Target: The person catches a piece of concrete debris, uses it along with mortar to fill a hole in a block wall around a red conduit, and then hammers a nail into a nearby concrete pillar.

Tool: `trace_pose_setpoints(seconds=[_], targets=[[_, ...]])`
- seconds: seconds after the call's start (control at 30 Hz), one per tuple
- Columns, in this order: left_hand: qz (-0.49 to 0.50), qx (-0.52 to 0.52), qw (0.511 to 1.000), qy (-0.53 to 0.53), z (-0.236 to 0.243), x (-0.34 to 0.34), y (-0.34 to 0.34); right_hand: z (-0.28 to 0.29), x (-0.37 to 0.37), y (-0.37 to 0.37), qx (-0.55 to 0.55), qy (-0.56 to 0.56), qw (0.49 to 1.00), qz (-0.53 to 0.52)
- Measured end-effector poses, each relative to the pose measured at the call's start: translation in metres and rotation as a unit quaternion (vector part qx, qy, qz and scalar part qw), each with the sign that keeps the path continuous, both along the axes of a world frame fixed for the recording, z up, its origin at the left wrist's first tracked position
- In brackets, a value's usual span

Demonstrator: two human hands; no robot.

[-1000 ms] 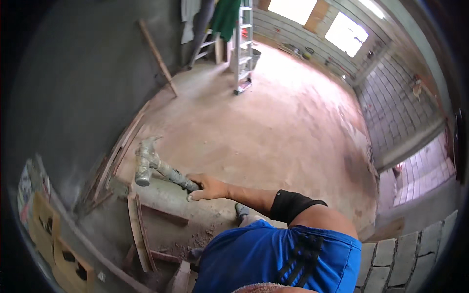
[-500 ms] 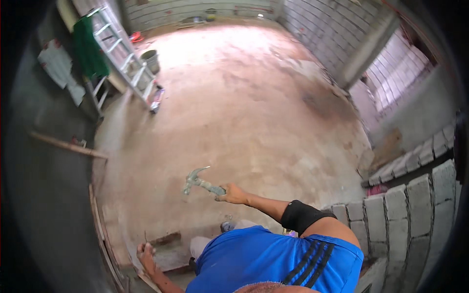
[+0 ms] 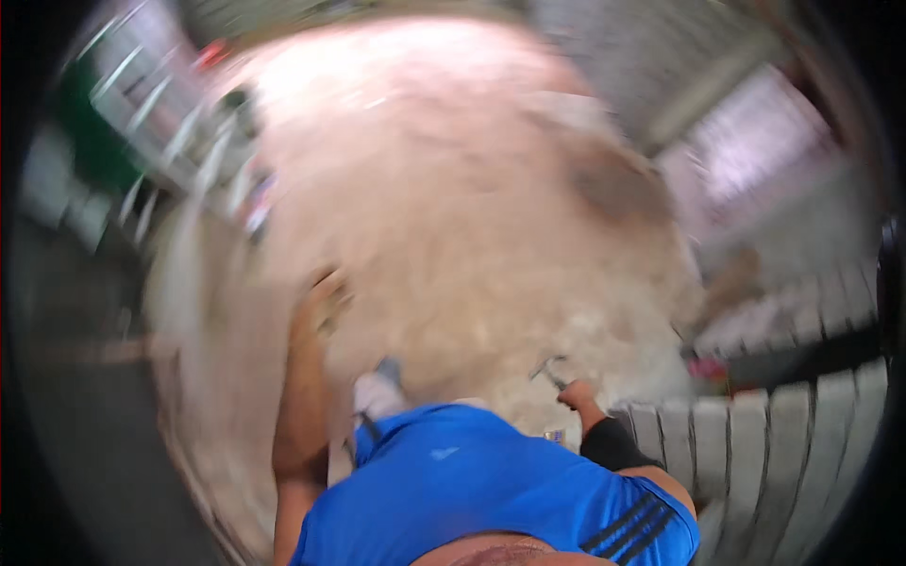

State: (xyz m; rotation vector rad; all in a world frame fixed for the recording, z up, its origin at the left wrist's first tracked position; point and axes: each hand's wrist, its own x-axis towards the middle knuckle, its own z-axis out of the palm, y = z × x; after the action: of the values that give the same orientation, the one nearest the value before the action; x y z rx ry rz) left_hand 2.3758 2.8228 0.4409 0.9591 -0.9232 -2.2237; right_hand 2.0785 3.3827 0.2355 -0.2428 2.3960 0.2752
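My right hand grips a claw hammer by its handle, low at my right side, with the head pointing away from me. A black sleeve covers that forearm near the elbow. Out in front on the left reaches my left hand, above the bare floor. Motion smears its fingers, so their pose is unclear, and nothing distinct shows in them. One of my feet shows ahead of my blue shirt.
A stepladder with green cloth stands far left, a dark bucket behind it. Close on my right runs a grey block wall. Brown floor stretches ahead, darker on the right. A dark wall flanks my left.
My left hand has swung forward and up from low left. The hammer in my right hand has dropped back to the right. A foot has stepped forward, and the whole view has shifted and blurred.
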Motion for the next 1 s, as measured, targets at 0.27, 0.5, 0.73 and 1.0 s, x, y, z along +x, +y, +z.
trace_pose_setpoints(seconds=[0.27, 0.5, 0.73, 1.0], targets=[[-0.151, -0.096, 0.978, -0.105, -0.015, -0.183, -0.111, 0.040, 0.013, 0.038, 0.012, -0.105, 0.994, 0.001], [-0.229, -0.075, 0.961, -0.135, -0.107, -0.352, -0.183, 0.023, -0.066, -0.094, -0.351, -0.133, 0.912, -0.168], [-0.275, 0.016, 0.953, -0.122, -0.096, -0.515, -0.234, -0.037, -0.327, -0.266, -0.080, -0.183, 0.941, -0.273], [-0.301, 0.040, 0.945, -0.120, -0.114, -0.713, -0.313, 0.007, -0.571, -0.355, -0.183, -0.053, 0.935, -0.298]])
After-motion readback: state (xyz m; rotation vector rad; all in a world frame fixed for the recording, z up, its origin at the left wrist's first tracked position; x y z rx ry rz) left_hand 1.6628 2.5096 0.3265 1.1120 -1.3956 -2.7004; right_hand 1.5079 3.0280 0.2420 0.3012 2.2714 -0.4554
